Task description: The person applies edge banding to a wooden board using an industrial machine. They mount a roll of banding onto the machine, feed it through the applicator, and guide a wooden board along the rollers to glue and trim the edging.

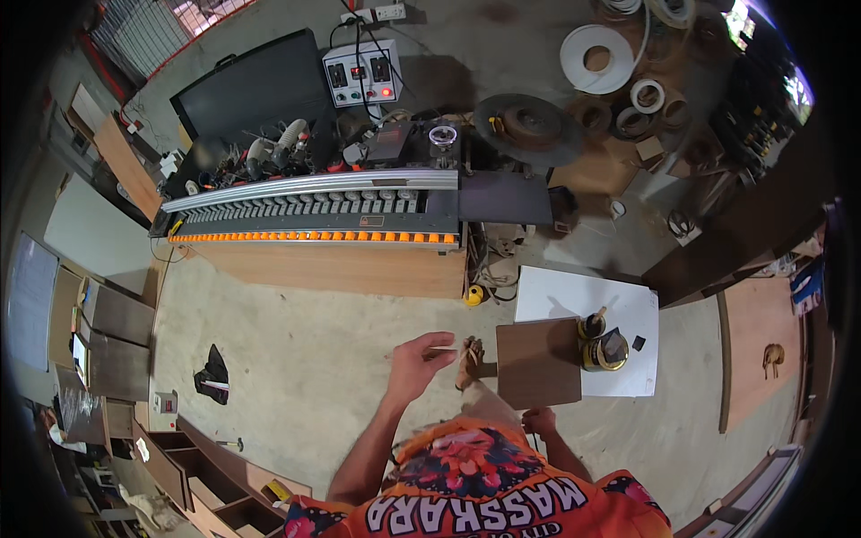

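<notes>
My left hand [417,366] is raised over the floor in front of my body. Its fingers stretch to the right, with the thumb a little apart from them and no object plainly between. Low by my right side, my right hand [538,420] has its fingers curled; a thin dark bit shows under it, too small to name. Just beyond that hand is a brown square board [538,363], partly over a white panel [587,300]. Next to the board stand an open can with a brush [592,325] and a yellow-labelled can [605,351] with a dark piece on top.
A long machine with a row of orange tabs [314,238] spans the far side. Behind it are a white control box [363,73] and rolls of edging strip [596,59]. A black cloth-like item [212,375] and a hammer [230,443] lie left; open drawer boxes [202,475] stand lower left.
</notes>
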Demonstrator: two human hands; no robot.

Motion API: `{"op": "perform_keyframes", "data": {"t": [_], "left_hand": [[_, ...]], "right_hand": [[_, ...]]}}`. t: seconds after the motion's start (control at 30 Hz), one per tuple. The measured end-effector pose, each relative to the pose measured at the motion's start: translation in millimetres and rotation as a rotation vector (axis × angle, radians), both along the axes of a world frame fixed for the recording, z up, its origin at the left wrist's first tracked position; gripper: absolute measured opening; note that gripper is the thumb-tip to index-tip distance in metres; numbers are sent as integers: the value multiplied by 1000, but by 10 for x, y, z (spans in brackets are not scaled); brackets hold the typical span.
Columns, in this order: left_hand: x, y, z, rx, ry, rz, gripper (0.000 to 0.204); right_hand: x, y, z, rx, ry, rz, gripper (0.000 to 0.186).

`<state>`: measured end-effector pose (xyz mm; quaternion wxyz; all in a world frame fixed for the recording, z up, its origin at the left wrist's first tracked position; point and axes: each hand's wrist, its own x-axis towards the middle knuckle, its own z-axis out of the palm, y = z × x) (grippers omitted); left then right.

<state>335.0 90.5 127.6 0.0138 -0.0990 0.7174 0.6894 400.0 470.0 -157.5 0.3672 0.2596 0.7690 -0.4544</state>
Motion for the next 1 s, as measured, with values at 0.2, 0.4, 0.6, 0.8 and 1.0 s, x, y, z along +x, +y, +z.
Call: {"op": "perform_keyframes", "data": {"t": [0.2, 0.4, 0.6, 0.8, 1.0], "left_hand": [[-1318, 265, 405, -20, -173, -282, 27], [-1937, -69, 58, -181, -97, -371, 43], [-2791, -175, 276, -232, 28, -608, 56], [-3289, -551, 172, -230, 82, -721, 55], [-3565, -1045, -7, -14, -110, -750, 60]], "right_hand": [[-578, 354, -1025, 471, 418, 382, 31], [-2350, -446, -20, 51, 226, 9, 24], [-3214, -670, 357, -178, 409, -338, 21], [-2860, -939, 132, 103, 116, -161, 23], [-2716, -1299, 181, 500, 16, 58, 35]]}}
